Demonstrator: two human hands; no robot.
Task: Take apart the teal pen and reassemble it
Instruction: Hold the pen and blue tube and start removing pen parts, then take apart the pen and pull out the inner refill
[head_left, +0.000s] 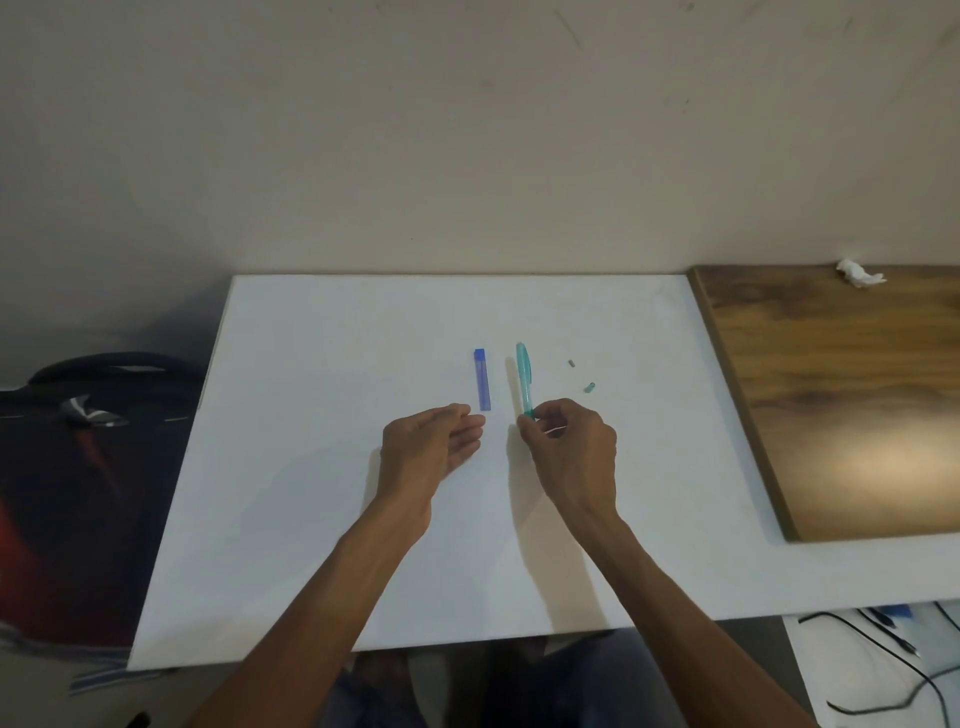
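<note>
Both hands are above the white table (322, 467). The right hand (569, 449) pinches the lower end of the teal pen (523, 376), which points away from the person. The left hand (434, 441) is open and holds nothing. A blue lead case (482, 380) lies just left of the pen; its content cannot be seen. Two small parts, a teal piece (588, 387) and a grey piece (572, 362), lie to the right of the pen.

A plain home desk corner: white tabletop (311, 467) against a scuffed wall (467, 130), a bag (78, 467) alongside.
</note>
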